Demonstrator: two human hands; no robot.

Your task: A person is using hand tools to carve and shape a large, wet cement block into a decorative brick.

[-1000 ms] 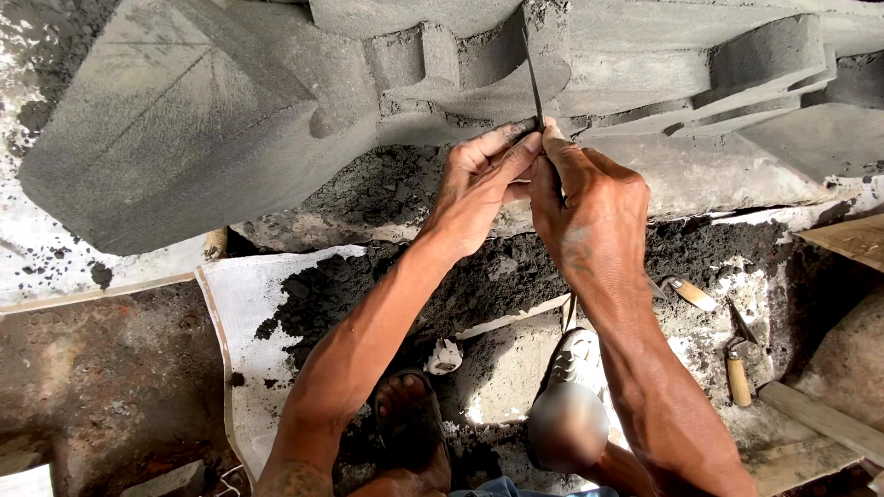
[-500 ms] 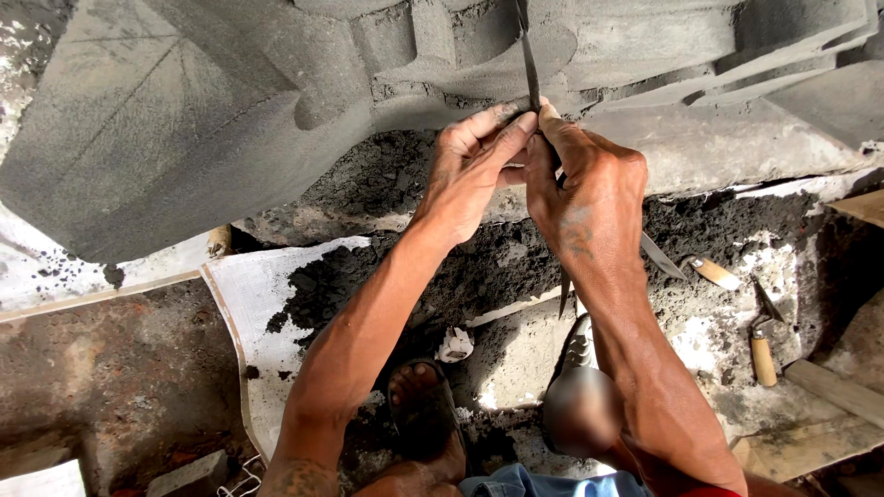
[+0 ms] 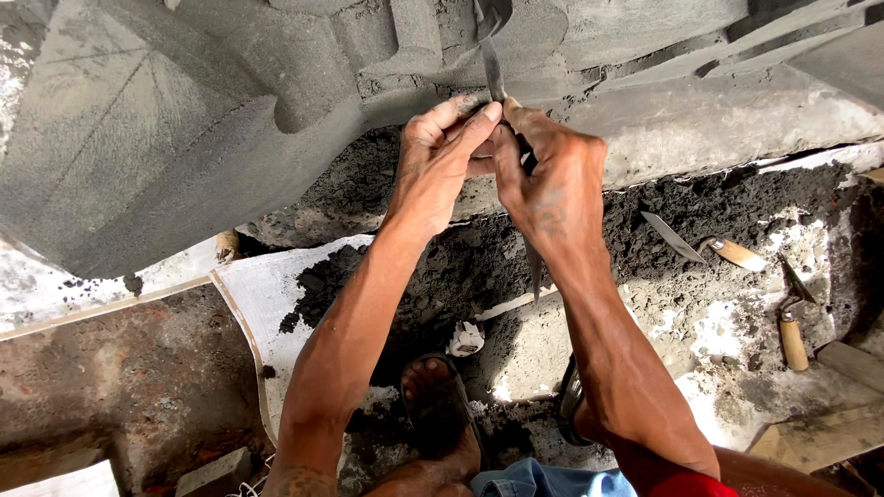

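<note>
Two bare hands meet at the lower edge of a large grey carved cement form point(image 3: 230, 120), which fills the top of the head view and serves as the landmark for all else. The left hand point(image 3: 442, 166) and the right hand point(image 3: 552, 184) press together just beneath that form, fingers closed around a thin metal blade point(image 3: 493, 69). The blade's upper end rises from between the fingertips and touches a recess in the form; its lower end shows as a narrow sliver below the right hand. Both grips are clamped on this blade, thumbs and forefingers pinched tight against each other.

Below the form lies a heap of dark wet mortar point(image 3: 442, 267), spread over a white sheet point(image 3: 267, 285). Right of the hands, and under the form's right part, a small trowel with a wooden handle point(image 3: 700, 247) rests on the mortar, and a second wooden-handled tool point(image 3: 792, 327) lies further down and right of it. Well below the form, near the picture's bottom edge, a foot in a dark sandal point(image 3: 437, 405) stands on the ground between the forearms. A rusty brown slab point(image 3: 101, 387) sits down and left of the form.
</note>
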